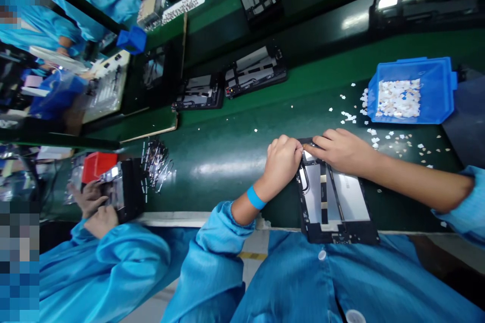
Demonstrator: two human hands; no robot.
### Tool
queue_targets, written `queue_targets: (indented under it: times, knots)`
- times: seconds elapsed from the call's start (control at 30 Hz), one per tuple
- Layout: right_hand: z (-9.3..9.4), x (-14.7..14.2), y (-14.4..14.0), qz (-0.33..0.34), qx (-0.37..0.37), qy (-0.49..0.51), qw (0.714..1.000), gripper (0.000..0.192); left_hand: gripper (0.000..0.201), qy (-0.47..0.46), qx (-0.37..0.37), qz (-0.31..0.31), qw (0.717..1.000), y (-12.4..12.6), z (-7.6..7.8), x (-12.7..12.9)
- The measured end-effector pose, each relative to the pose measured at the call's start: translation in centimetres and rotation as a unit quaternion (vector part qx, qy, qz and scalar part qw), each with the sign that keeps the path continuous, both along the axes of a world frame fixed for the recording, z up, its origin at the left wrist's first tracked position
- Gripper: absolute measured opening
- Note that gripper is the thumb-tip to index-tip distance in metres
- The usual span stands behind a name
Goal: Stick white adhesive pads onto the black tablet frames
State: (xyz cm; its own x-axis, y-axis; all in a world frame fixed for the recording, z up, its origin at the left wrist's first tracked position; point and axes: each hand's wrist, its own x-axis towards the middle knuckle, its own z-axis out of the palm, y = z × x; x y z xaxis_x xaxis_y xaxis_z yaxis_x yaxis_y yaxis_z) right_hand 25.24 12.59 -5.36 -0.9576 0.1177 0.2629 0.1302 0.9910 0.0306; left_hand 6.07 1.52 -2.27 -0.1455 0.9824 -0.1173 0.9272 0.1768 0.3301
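Note:
A black tablet frame [335, 202] with silver panels inside lies on the green belt [227, 161] at the near edge, right in front of me. My left hand [282, 160], with a blue band on its wrist, is curled on the frame's far left corner. My right hand [341, 149] lies across the frame's far edge, fingers pointing left until they meet the left hand's fingertips. Whether a small piece is pinched between the fingertips is hidden.
A blue tray [435, 86] of white scraps stands at the far right, with scraps strewn around it. More black frames [253, 70] lie farther along the belt. To my left a co-worker's hands [93, 204] hold another device beside a red box [98, 164] and several metal clips [157, 164].

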Motion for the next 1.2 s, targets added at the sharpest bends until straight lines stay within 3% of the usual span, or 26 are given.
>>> queue_targets:
  times: [0.37, 0.67, 0.87, 1.07, 1.2]
  knots:
    - [0.4, 0.0, -0.1, -0.004, -0.009, -0.007, 1.0, 0.037, 0.008, -0.044, 0.016, 0.044, 0.998, 0.0, -0.3, 0.1]
    - [0.3, 0.1, -0.1, -0.003, -0.005, 0.006, 1.0, 0.037, 0.022, -0.273, -0.018, 0.132, 0.953, 1.7, -2.5, -1.6]
    - [0.3, 0.1, -0.1, -0.008, 0.012, -0.008, 1.0, 0.038, 0.016, -0.263, 0.014, 0.128, 0.956, 1.8, -3.1, -1.4]
    - [0.0, 0.4, 0.0, -0.001, -0.007, 0.004, 1.0, 0.036, 0.017, -0.298, -0.051, 0.112, 0.947, 2.7, -2.5, -2.1]
    - [-0.5, 0.7, 0.0, -0.003, -0.013, 0.009, 1.0, 0.034, 0.013, -0.288, -0.027, 0.127, 0.949, 2.6, -2.4, -2.0]
